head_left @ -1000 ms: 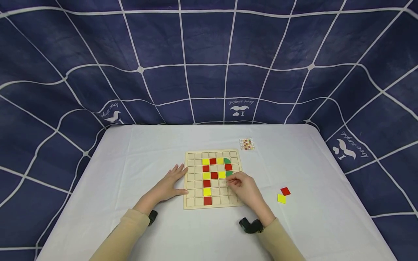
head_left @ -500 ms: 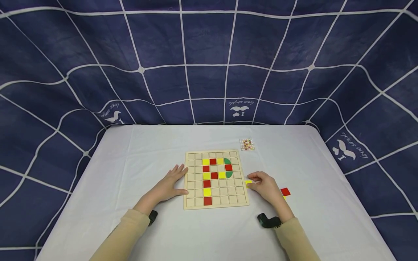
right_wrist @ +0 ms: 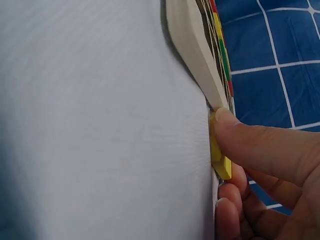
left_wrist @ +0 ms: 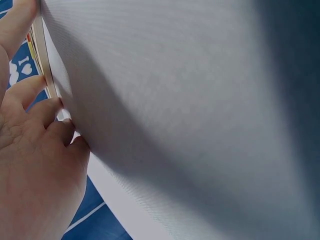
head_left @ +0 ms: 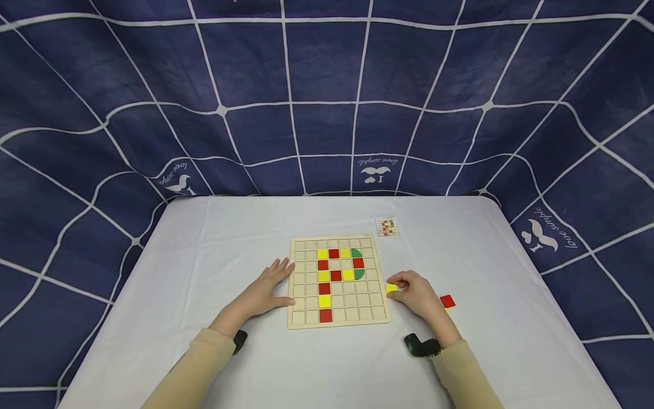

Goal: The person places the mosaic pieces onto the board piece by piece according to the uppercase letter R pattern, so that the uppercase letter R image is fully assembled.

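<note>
A wooden grid board (head_left: 306,318) lies on the table with red, yellow and green pieces set in some cells, among them a green quarter-round piece (head_left: 359,274). My left hand (head_left: 259,292) rests at the board's left edge, fingers spread and fingertips touching its side; the left wrist view shows these fingers (left_wrist: 42,112) along the rim. Just off the board's right edge, my right hand (head_left: 416,292) pinches a yellow square tile (head_left: 391,288) between thumb and fingers. In the right wrist view the yellow tile (right_wrist: 220,160) is near the board's corner, the thumb pressed on it.
A red tile (head_left: 447,301) lies right of my right wrist, with another yellow tile (head_left: 446,310) mostly hidden beside it. Behind the board is a small printed pattern card (head_left: 386,226). Blue checked cloth (head_left: 322,130) hangs behind and beside the white table (head_left: 245,227).
My right hand has moved right, off the green piece on the board, to the yellow tile beside the board, which it now pinches. My left hand has stayed in place.
</note>
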Demonstrator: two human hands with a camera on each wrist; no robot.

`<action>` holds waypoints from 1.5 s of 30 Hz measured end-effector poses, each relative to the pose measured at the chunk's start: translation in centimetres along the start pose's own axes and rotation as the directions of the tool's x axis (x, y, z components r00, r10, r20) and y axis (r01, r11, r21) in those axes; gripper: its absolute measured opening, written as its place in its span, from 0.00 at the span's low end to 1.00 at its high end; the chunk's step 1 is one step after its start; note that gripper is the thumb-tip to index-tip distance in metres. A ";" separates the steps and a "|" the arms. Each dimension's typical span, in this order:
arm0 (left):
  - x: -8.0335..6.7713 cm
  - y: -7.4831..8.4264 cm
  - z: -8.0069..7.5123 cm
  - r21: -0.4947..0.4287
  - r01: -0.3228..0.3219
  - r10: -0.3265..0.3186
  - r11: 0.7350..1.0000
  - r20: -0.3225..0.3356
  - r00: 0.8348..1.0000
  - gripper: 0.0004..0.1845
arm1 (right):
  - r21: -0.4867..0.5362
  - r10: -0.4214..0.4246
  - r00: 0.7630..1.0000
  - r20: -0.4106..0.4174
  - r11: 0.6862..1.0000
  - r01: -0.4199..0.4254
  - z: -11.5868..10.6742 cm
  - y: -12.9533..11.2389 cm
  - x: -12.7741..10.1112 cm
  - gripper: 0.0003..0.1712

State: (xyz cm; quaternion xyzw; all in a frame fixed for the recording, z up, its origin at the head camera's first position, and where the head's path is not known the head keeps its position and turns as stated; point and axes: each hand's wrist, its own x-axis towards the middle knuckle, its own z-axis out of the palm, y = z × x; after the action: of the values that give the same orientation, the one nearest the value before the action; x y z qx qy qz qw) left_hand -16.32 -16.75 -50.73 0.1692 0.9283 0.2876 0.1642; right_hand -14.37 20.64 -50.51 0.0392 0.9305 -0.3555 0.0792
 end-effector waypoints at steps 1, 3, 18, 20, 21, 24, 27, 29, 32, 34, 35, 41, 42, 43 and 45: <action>0.0 0.0 0.0 0.001 0.002 -0.002 1.000 0.000 1.000 0.51 | -0.003 0.004 1.000 0.006 1.000 -0.004 0.0 0.0 0.0 0.15; 0.0 0.0 0.0 0.000 0.007 -0.007 1.000 0.000 1.000 0.51 | -0.003 0.010 1.000 0.013 1.000 -0.010 -0.1 -0.1 0.0 0.14; -0.1 0.1 0.0 0.014 0.024 -0.024 1.000 0.010 1.000 0.51 | 0.036 -0.029 0.998 -0.050 0.999 0.031 -0.4 -1.4 -0.5 0.10; 0.0 0.2 0.0 0.010 0.024 -0.024 1.000 0.012 1.000 0.51 | 0.064 -0.042 0.996 -0.077 0.997 0.047 -0.3 -2.0 -0.4 0.09; 0.0 0.2 0.0 0.009 0.028 -0.028 1.000 0.014 1.000 0.51 | 0.080 -0.050 0.995 -0.088 0.995 0.057 -0.2 -2.2 -0.3 0.09; -0.1 0.2 -0.1 0.003 0.026 -0.026 1.000 0.011 1.000 0.51 | 0.134 -0.053 0.993 -0.104 0.989 0.067 0.5 -3.1 0.1 0.08; -0.1 0.2 -0.1 0.004 0.028 -0.028 1.000 0.010 1.000 0.52 | 0.177 -0.058 0.994 -0.093 0.981 0.074 1.5 -4.1 0.4 0.08; -0.1 0.2 -0.1 0.004 0.032 -0.033 0.999 0.013 0.999 0.52 | 0.196 -0.060 0.995 -0.076 0.978 0.074 2.3 -4.7 0.6 0.07; -0.1 0.1 0.0 0.005 0.022 -0.022 1.000 0.009 1.000 0.51 | 0.223 -0.072 0.996 -0.054 0.971 0.082 3.5 -5.5 0.8 0.08; -0.1 0.1 0.0 0.003 0.020 -0.020 1.000 0.007 1.000 0.51 | 0.242 -0.084 0.996 -0.038 0.966 0.091 4.3 -6.1 0.9 0.08; -0.1 0.0 0.0 0.002 0.017 -0.017 1.000 0.005 1.000 0.51 | 0.253 -0.091 0.995 -0.030 0.963 0.096 4.6 -6.3 1.0 0.08; 0.0 0.1 0.0 -0.002 0.010 -0.010 1.000 0.002 1.000 0.51 | 0.265 -0.136 0.990 0.027 0.956 0.124 6.0 -7.6 1.1 0.06; 0.0 0.0 0.0 -0.003 0.010 -0.010 1.000 0.002 1.000 0.51 | 0.260 -0.143 0.989 0.036 0.957 0.129 6.1 -7.7 1.1 0.06; 0.0 0.0 0.0 -0.003 0.010 -0.010 1.000 0.002 1.000 0.51 | 0.255 -0.151 0.988 0.043 0.957 0.135 6.2 -7.8 1.1 0.06; 0.0 0.0 0.0 -0.003 0.010 -0.010 1.000 0.001 1.000 0.51 | 0.245 -0.166 0.985 0.052 0.958 0.149 6.4 -7.9 1.0 0.05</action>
State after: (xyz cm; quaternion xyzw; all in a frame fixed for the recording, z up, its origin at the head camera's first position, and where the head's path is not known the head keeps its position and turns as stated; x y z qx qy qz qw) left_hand -16.34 -16.69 -50.76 0.1643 0.9287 0.2878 0.1664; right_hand -15.65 10.50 -50.17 -0.0384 0.8773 -0.4719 0.0786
